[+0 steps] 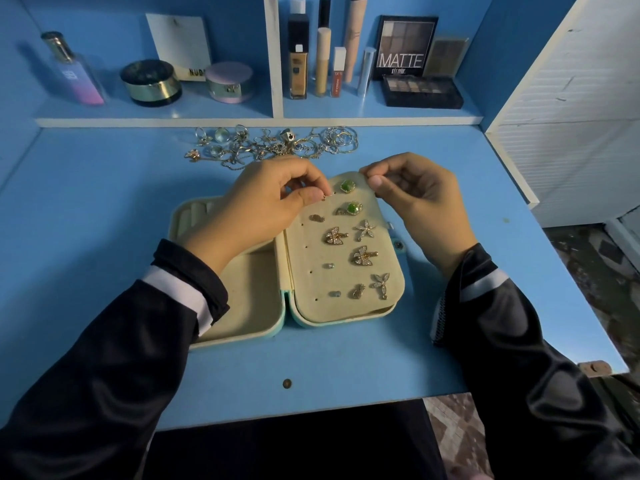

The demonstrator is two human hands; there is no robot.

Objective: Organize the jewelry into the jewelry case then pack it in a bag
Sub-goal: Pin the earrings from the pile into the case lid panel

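Seen from my remote station: a pink-and-lilac glass perfume bottle (74,72) stands at upper left on the shelf above the blue laminate desk (104,202). A tangle of gold and silver jewelry (270,145) lies along the desk's back edge. At centre sits the open mint-green jewelry case (242,327). The left hand (256,206) pinches a small gold earring (324,196) at the upper left of the cream earring panel (311,251), and the right hand (419,199) pinches the panel's top edge. A black MATTE eyeshadow palette (405,46), a white louvred wall panel (571,98) and patterned floor tiles (453,431) fill the right.

Jewelry pile (266,147) behind case (242,299), seemingly apart
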